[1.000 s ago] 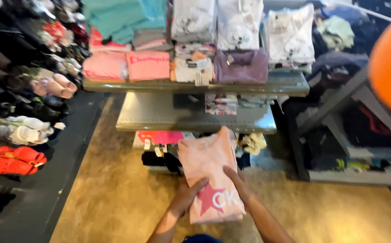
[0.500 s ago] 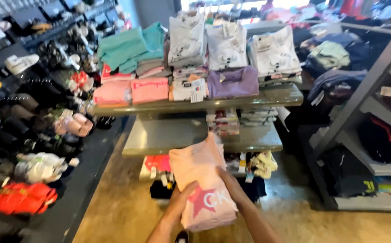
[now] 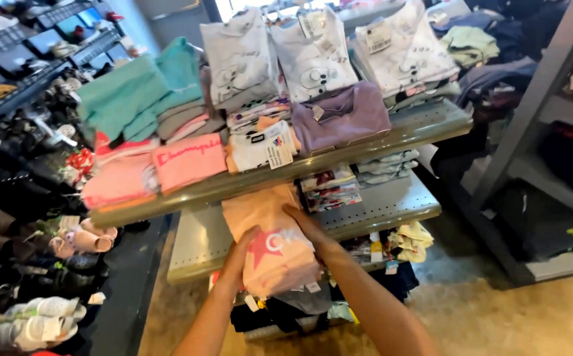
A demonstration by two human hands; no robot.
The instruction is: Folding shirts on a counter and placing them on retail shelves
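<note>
Shop aisle, grey metal shelf (image 3: 392, 135) stacked with folded tops; shoe rack (image 3: 29, 198) at left. Left hand (image 3: 243, 247) and right hand (image 3: 303, 221) grip a folded pink shirt (image 3: 273, 247) from both sides, before the lower shelf (image 3: 379, 211).

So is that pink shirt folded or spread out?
Folded: the pink shirt is a compact rectangle between the left hand and right hand.
</note>
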